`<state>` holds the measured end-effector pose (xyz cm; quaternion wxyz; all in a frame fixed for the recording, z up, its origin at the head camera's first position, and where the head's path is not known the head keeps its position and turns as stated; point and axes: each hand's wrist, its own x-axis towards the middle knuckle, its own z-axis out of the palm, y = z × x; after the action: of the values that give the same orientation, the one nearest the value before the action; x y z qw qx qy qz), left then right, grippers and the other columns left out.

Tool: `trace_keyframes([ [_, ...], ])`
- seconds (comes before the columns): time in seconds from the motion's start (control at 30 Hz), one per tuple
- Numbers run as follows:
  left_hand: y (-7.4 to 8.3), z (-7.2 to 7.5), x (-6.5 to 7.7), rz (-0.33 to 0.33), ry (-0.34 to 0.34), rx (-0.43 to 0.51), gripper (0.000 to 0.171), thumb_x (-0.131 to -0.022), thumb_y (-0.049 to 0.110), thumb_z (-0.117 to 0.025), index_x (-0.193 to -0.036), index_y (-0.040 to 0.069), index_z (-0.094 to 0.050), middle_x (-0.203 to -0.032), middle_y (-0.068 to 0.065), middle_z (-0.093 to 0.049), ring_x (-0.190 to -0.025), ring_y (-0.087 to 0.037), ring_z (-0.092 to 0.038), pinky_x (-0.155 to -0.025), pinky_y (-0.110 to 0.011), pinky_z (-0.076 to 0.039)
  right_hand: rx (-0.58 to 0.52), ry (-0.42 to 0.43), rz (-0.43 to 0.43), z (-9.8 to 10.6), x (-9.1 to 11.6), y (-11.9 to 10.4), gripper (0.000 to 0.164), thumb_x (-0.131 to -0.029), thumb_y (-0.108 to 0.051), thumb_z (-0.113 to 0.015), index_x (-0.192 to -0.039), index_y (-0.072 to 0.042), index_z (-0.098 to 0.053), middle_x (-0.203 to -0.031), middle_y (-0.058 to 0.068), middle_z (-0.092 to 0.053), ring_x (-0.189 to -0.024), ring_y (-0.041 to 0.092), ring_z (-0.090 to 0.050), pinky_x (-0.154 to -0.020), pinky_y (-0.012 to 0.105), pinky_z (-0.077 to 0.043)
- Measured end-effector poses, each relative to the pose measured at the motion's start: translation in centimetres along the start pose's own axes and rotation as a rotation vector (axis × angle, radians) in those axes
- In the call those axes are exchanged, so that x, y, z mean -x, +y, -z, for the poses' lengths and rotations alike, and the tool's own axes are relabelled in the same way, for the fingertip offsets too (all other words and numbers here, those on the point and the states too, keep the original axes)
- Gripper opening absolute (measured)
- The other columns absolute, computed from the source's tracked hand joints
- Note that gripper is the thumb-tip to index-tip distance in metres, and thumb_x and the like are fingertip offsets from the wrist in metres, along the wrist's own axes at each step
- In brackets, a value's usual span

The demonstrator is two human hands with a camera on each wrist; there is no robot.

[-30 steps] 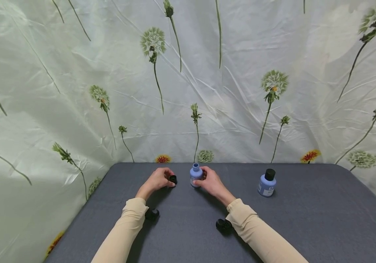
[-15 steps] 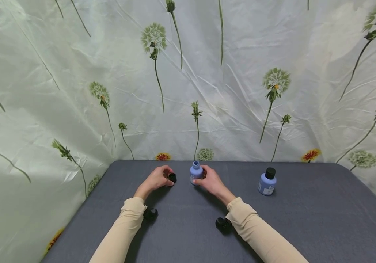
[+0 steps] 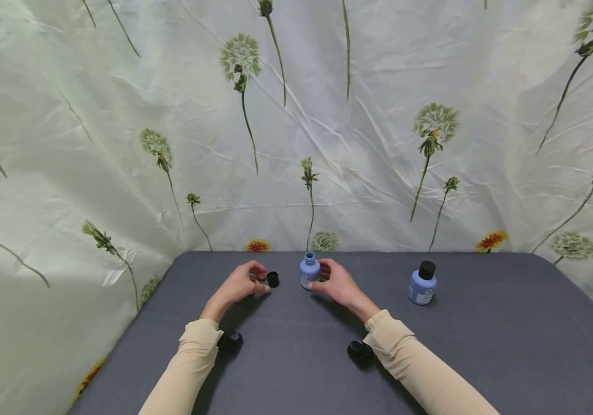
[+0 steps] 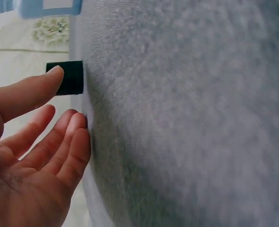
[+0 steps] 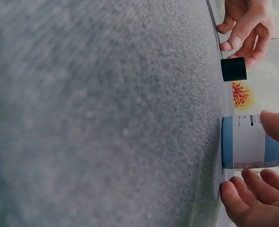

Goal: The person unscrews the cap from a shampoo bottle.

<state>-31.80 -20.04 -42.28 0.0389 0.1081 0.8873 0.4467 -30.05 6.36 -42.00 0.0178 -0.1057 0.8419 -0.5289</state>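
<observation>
Standing upright and uncapped near the far edge of the grey table (image 3: 291,369), the blue bottle (image 3: 308,276) sits between the spread thumb and fingers of the right hand (image 3: 342,285), while the left hand (image 3: 236,288) has its thumb and loosely bent fingers spread just beside the black cap (image 3: 273,280), which rests on the table to the bottle's left. Whether any fingertip touches bottle or cap is hard to tell from these angles. Well apart on the right stands a capped blue bottle (image 3: 421,290), before a flower-printed cloth (image 3: 379,144).
</observation>
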Motion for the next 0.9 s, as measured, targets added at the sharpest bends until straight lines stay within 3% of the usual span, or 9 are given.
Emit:
trace_keyframes([
  [0.13, 0.0, 0.6, 0.7, 0.002, 0.030, -0.016, 0.040, -0.081, 0.006, -0.078, -0.115, -0.002, -0.060, -0.103, -0.011, -0.062, -0.089, -0.022, -0.063, -0.067, -0.034, -0.049, -0.016, -0.015, 0.001, 0.1, 0.4, -0.1, 0.065, -0.083, -0.007, -0.078, -0.139, 0.006, -0.046, -0.135, 0.024, -0.054, -0.124, 0.039, -0.053, -0.101, 0.049, -0.042],
  [0.4, 0.5, 0.8, 2.3, -0.038, 0.019, -0.037, 0.039, -0.083, 0.009, -0.079, -0.116, -0.002, -0.060, -0.101, -0.010, -0.062, -0.088, -0.021, -0.063, -0.068, -0.035, -0.050, -0.016, -0.002, -0.010, 1.0, 1.6, 0.0, 0.065, -0.085, -0.008, -0.077, -0.140, 0.005, -0.046, -0.137, 0.023, -0.052, -0.125, 0.040, -0.051, -0.101, 0.051, -0.041],
  [0.9, 2.9, -1.7, 3.3, -0.091, 0.051, -0.040, 0.032, -0.082, 0.007, -0.078, -0.110, 0.004, -0.064, -0.102, -0.009, -0.065, -0.086, -0.018, -0.064, -0.075, -0.040, -0.052, -0.068, -0.021, 0.030, 2.9, 4.3, 0.4, 0.061, -0.087, -0.006, -0.074, -0.140, 0.006, -0.046, -0.138, 0.025, -0.051, -0.125, 0.041, -0.051, -0.102, 0.052, -0.040],
])
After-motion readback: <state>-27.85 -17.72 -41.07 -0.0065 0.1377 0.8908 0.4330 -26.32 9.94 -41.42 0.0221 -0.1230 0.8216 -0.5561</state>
